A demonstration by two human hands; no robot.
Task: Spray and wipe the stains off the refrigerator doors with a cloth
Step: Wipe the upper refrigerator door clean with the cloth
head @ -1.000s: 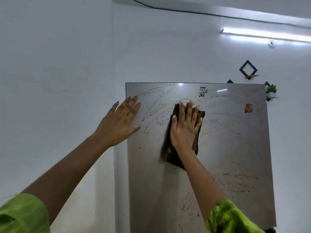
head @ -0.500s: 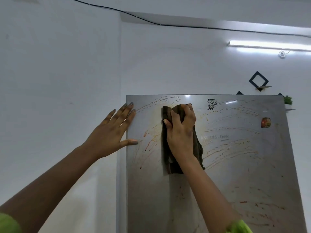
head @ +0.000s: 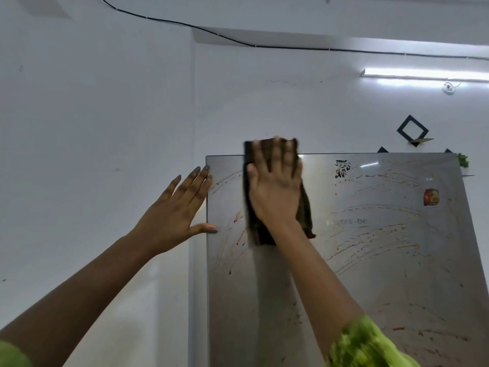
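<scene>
Wiping step: right hand point(head: 275, 189), fingers flat, presses the cloth point(head: 253, 223) against the refrigerator door point(head: 383, 300); left hand point(head: 177, 215) rests open. Streaks point(head: 370, 229) rightward probably need wiping next.

Motion-blurred right hand point(head: 275, 193) covers most of cloth point(head: 306, 213); door point(head: 383, 274) bottom cropped.

The refrigerator door point(head: 370, 260) is gleaming as smooth, glossy metal, smeared reddish beside the right hand point(head: 275, 192), which is pressing a dark, matt cloth point(head: 306, 214).
</scene>
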